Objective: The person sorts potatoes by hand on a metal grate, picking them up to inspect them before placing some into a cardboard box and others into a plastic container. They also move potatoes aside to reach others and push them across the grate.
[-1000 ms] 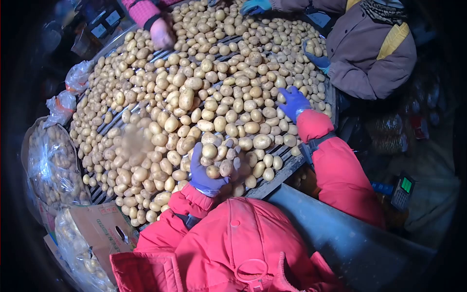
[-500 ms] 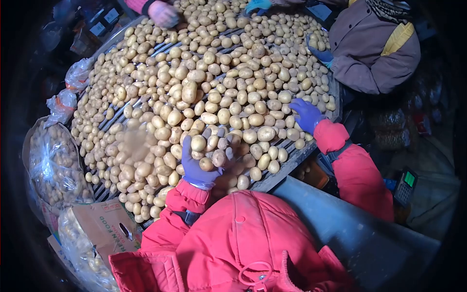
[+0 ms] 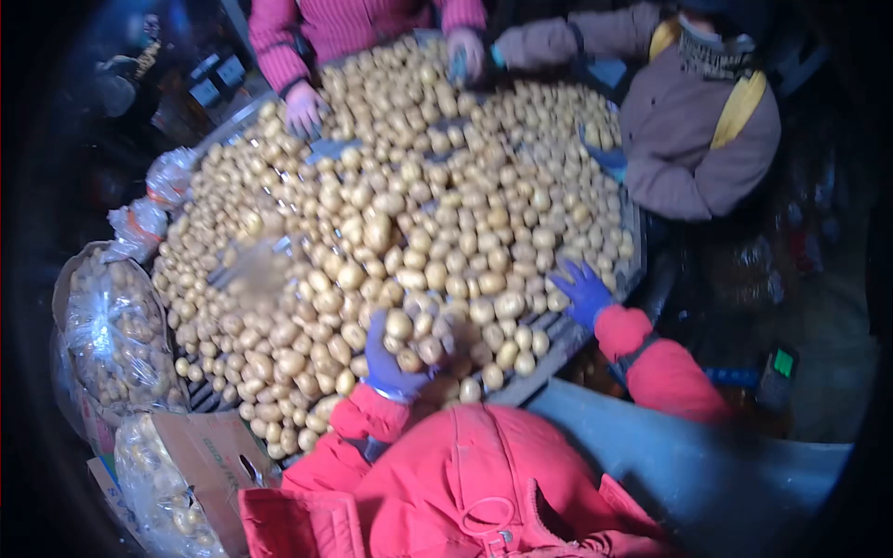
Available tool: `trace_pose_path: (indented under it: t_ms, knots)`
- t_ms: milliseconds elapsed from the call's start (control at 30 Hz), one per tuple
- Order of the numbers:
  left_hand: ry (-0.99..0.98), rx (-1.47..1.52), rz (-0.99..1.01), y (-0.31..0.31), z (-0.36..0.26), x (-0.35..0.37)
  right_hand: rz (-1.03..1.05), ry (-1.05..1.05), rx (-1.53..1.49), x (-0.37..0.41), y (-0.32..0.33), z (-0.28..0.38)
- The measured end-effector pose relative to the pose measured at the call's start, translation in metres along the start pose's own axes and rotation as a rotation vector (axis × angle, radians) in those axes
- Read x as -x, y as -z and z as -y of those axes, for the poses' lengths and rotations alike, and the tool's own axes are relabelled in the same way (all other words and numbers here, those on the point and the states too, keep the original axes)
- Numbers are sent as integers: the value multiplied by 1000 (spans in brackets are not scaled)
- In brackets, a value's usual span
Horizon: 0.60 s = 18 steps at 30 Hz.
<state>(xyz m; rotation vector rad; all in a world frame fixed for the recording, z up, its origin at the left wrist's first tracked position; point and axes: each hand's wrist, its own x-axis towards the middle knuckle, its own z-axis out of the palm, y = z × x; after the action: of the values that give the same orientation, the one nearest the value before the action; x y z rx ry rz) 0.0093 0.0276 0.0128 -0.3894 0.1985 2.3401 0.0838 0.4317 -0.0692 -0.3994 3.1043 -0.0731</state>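
Note:
Potatoes (image 3: 377, 232) in many sizes cover a slatted metal table (image 3: 206, 398). My left hand (image 3: 393, 358), in a purple glove, is turned palm up near the front edge and cradles several potatoes (image 3: 420, 337). Its thumb points away from me at their left side, while the other fingers are partly hidden by them. On the right, my right hand (image 3: 584, 293), in a purple glove too, has its fingers spread at the edge of the potatoes and holds nothing visible.
Across the table, a person in pink (image 3: 363, 28) and a person in a grey-brown jacket (image 3: 702, 130) reach over potatoes. Plastic-lined bags (image 3: 116, 321) and a cardboard box (image 3: 209, 465) stand left. A blue-grey surface (image 3: 688, 474) lies in front, right.
The view has shifted, showing more of the people opposite. The pink-sleeved person's hand is lower over the potatoes. My right hand's fingers are more spread; my left hand still cradles its potatoes.

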Motion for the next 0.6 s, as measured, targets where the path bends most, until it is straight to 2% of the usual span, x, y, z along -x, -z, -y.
trace_pose_path:
  t_ms: [33,67,167,267,300,333,400,433,467,500,567,600]
  knots:
    - [27,18,102,45,-5,-8,-82,-58,-28,-6,0,-10]
    - [66,72,133,36,-7,-3,-155,-114,-72,-6,-9,-19]
    - [125,138,187,28,-1,-3,-409,-262,-261,-10,20,-3]
    - [126,104,103,12,-3,9,-530,-347,-307,22,37,26]
    - [114,73,66,12,-4,9,-541,-362,-285,39,36,31]
    - [161,63,174,14,-4,9,-516,-390,-298,57,36,37]
    - [198,88,189,7,2,18,-445,-460,-323,108,25,53]
    - [224,101,192,-7,7,24,-458,-582,-422,130,18,69]
    - [169,82,-14,-21,15,35,-465,-669,-455,154,11,83]
    - [163,-34,122,-10,19,34,-441,-741,-450,176,5,96]
    - [282,-5,333,-9,28,41,-353,-896,-428,225,-12,128]
    - [211,-192,69,-20,32,55,-276,-978,-418,251,-23,142]
